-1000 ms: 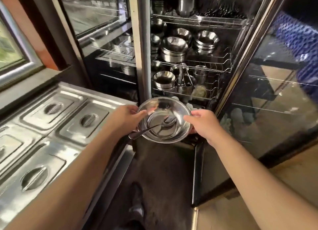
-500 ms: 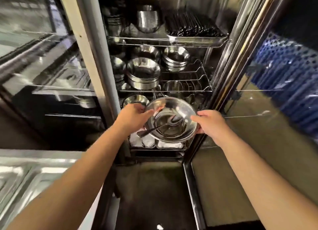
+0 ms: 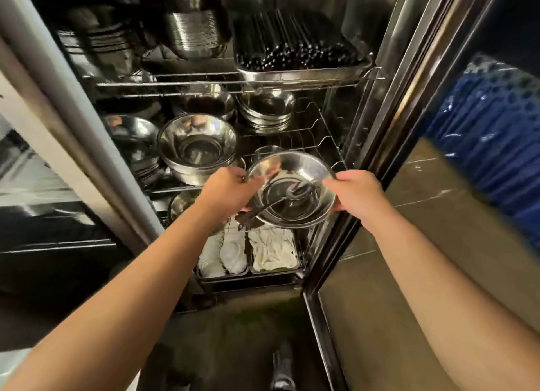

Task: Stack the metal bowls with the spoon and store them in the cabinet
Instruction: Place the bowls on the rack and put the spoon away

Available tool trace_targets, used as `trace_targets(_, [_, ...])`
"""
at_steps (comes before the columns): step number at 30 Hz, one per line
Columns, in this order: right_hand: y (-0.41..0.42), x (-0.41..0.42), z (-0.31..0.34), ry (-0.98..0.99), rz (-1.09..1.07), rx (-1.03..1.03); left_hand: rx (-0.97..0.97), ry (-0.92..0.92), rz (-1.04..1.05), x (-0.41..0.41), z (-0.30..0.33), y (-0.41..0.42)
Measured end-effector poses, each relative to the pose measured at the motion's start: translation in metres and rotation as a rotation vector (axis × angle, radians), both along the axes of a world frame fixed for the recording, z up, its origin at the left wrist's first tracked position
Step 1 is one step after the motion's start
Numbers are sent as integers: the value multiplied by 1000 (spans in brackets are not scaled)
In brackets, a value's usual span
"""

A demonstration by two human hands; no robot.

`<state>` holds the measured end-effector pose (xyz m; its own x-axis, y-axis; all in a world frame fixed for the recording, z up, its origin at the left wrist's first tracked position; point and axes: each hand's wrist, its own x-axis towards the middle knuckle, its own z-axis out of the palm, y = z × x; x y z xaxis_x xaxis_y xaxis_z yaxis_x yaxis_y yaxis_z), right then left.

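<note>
I hold a stack of shiny metal bowls (image 3: 309, 168) with both hands in front of the open cabinet. A spoon (image 3: 295, 192) lies inside the top bowl, its handle sticking out over the near-left rim. My left hand (image 3: 226, 190) grips the left rim and my right hand (image 3: 355, 194) grips the right rim. The stack hangs just before the front edge of the middle wire shelf (image 3: 306, 133), over a bare patch at its right.
The middle shelf holds more bowl stacks (image 3: 197, 145) at left and back (image 3: 267, 108). A tray of dark utensils (image 3: 298, 54) sits on the top shelf. White folded cloths (image 3: 271, 248) lie in bottom trays. The open glass door (image 3: 438, 215) stands at right.
I have moved closer to the cabinet and raised the bowls with the spoon toward the middle shelf. The counter with lidded pans has left the view.
</note>
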<state>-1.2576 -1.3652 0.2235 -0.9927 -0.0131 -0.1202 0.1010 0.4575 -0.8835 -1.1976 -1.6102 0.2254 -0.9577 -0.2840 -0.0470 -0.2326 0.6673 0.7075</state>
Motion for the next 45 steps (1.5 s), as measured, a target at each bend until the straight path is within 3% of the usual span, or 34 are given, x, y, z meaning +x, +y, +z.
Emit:
trace_targets(18, [-25, -168, -15, -46, 14, 294, 54, -56, 91, -183, -44, 6])
trace_targets(35, [-46, -202, -36, -107, -47, 465, 95, -60, 27, -220, -72, 5])
trace_targets(37, [-50, -198, -37, -51, -6, 545, 142, -64, 29, -217, -73, 5])
trace_targets(41, [-64, -187, -43, 341, 260, 777, 152, -68, -34, -211, -73, 4])
trace_targets(45, [-77, -184, -48, 404, 640, 798, 124, -27, -67, -196, -69, 4])
